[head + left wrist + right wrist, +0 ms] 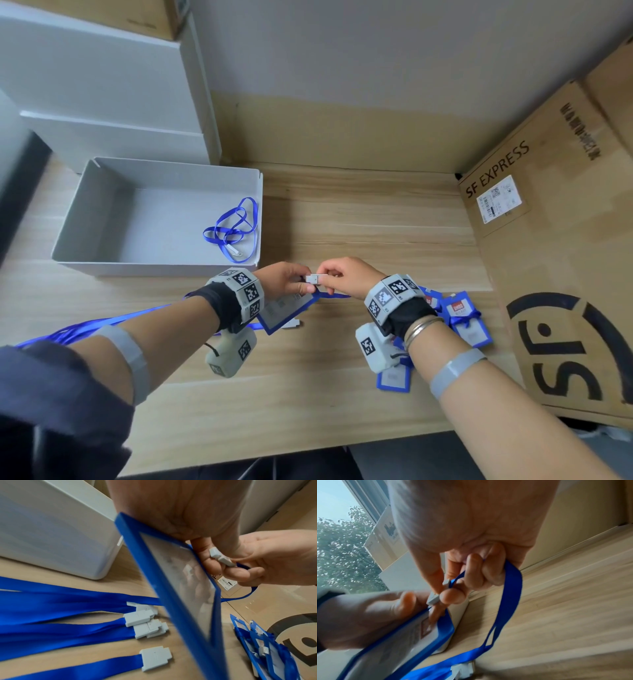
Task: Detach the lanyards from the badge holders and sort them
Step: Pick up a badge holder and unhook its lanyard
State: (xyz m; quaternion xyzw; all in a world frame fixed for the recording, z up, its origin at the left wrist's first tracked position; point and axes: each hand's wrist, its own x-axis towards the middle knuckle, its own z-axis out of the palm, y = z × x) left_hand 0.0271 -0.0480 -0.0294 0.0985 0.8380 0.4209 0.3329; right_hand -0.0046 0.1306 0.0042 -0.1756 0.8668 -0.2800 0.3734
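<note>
Over the middle of the wooden table, the left hand grips a blue-framed badge holder by its top edge, fingers curled round it, while the right hand pinches the grey plastic clip of its blue lanyard between thumb and fingertips. The holder looks light and fairly stiff, so its frame edge is the sound grip; the ribbon is limp and slippery, best handled at the hard clip. One freed lanyard lies in the grey tray at far left.
</note>
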